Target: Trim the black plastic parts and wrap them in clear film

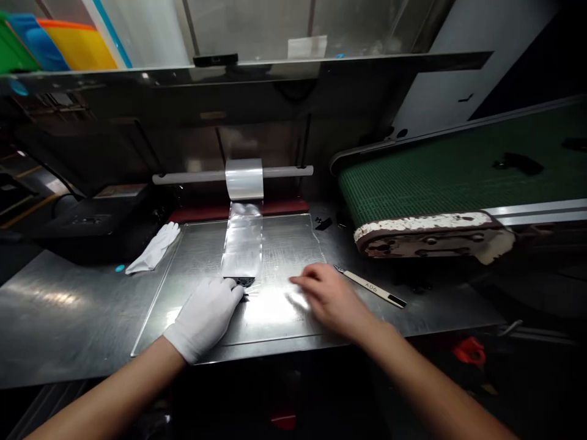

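Observation:
My left hand (206,315), in a white glove, has its fingers closed on a small black part (243,281) at the near end of a clear film strip (244,244). The glove hides some of this part. The strip runs down from a film roll (244,179) on a white rod (192,177). To the right, my bare right hand (330,299) hovers over the metal plate (284,244), slightly blurred. Its fingers point left, apart, with nothing visible in them. Beside it lie pale tweezers (373,288) marked A06, tips near the knuckles.
A loose white glove (155,247) lies left of the plate, near a black box (92,214). Small black pieces (323,223) lie behind the tweezers. A green conveyor belt (449,165) stands at the right, its end overhanging the table (82,318). A shelf edge (257,72) crosses above.

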`<state>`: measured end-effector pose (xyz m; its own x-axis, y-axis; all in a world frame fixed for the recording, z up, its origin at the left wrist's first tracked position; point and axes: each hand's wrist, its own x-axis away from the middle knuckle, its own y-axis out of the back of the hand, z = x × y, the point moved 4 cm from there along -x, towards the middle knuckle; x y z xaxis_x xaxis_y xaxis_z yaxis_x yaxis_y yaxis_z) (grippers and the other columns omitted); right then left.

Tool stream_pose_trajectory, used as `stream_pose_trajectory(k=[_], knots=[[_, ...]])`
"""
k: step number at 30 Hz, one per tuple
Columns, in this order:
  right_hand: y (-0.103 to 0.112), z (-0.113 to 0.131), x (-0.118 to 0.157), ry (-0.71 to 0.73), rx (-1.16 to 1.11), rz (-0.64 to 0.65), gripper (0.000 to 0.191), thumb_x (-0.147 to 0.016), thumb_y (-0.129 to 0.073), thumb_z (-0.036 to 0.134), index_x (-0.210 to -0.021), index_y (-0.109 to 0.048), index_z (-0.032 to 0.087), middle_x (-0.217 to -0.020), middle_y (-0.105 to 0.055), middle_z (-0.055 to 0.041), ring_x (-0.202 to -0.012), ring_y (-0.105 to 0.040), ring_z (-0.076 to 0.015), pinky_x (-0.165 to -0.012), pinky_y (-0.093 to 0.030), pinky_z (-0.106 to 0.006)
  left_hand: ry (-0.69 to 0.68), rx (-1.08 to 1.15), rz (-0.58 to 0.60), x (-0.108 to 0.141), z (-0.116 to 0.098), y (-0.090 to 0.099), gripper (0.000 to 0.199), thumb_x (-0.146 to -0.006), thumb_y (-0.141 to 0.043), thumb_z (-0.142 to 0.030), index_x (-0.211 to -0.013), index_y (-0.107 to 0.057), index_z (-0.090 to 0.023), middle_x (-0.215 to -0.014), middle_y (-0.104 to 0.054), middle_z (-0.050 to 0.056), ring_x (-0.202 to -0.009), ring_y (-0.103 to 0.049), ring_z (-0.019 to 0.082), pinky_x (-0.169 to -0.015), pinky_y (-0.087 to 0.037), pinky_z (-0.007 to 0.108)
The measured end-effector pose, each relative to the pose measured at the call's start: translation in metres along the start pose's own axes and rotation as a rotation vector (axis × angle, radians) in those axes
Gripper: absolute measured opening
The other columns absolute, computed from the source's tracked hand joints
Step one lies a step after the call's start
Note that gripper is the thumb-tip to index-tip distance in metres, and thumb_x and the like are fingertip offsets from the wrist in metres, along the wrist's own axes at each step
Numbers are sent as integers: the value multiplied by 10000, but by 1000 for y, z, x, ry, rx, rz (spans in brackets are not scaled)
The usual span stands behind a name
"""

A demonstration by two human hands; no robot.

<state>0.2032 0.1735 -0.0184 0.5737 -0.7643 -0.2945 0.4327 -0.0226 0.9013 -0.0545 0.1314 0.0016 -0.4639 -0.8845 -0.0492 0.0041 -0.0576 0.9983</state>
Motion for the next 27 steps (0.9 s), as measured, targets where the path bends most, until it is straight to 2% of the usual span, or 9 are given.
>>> stream_pose_trajectory(k=[2,5,10,14,17,20,22,24,27], knots=[[-21,34,-29,91,-47,67,368,-1011,-588,173,-1309,-735,330,-1100,-669,-68,-1014,-600,-229,-848,-528,-336,24,-22,-22,1,0,-1,253,-985,-468,-84,-973,-706,-171,-946,-717,103,-857,-656,298,-772,-487,431],[-40,58,-52,126,-61,135,327,-1005,-611,161,-1253,-769,304,-1005,-663,-60,-934,-570,-222,-813,-491,-330,63,-2,-69,5,1,-4,243,-992,-473,-106,-981,-706,-174,-958,-714,99,-873,-651,305,-775,-493,445],[-43,53,-55,123,-61,188,322,-1026,-572,166,-1251,-773,279,-1027,-659,-72,-951,-547,-230,-841,-463,-349,93,142,-186,27,6,-5,290,-990,-477,-95,-995,-734,-229,-926,-726,64,-888,-665,259,-833,-531,432],[-37,49,-54,111,-104,196,343,-998,-573,126,-1227,-779,275,-1006,-659,-78,-940,-553,-244,-833,-471,-371,143,243,-326,68,11,1,334,-993,-456,-101,-1054,-744,-258,-905,-727,66,-872,-687,243,-805,-591,425],[-33,65,-43,100,-173,174,364,-1021,-527,153,-1313,-722,247,-1080,-661,-112,-991,-573,-271,-860,-493,-414,221,302,-453,109,5,5,358,-980,-492,-91,-1131,-734,-308,-1170,-706,96,-1145,-669,295,-892,-621,475],[-39,110,-21,15,-500,250,333,-1089,-489,320,-1382,-621,235,-1159,-680,-105,-1018,-629,-240,-887,-533,-381,342,329,-650,148,-8,6,435,-930,-584,-33,-1175,-711,-369,-1446,-539,83,-1378,-523,338,-1016,-585,550],[-55,150,-5,-134,-941,440,312,-1054,-577,469,-1249,-648,236,-1045,-709,-57,-910,-659,-199,-820,-550,-321,426,325,-716,169,-18,0,442,-899,-652,-28,-1154,-712,-384,-1474,-483,60,-1390,-495,331,-1057,-557,564],[-77,188,9,-311,-1309,623,349,-976,-671,560,-1035,-647,217,-886,-695,-20,-777,-644,-169,-724,-531,-282,533,378,-718,188,-26,-12,417,-904,-672,-56,-1138,-722,-397,-1497,-455,36,-1403,-472,324,-1097,-521,569],[-113,219,22,-435,-1356,702,419,-954,-661,612,-896,-566,208,-796,-675,-9,-707,-621,-153,-672,-499,-265,910,801,-753,226,-33,-44,446,-948,-654,-137,-1291,-656,-420,-1563,-425,28,-1441,-449,318,-1192,-425,588]])
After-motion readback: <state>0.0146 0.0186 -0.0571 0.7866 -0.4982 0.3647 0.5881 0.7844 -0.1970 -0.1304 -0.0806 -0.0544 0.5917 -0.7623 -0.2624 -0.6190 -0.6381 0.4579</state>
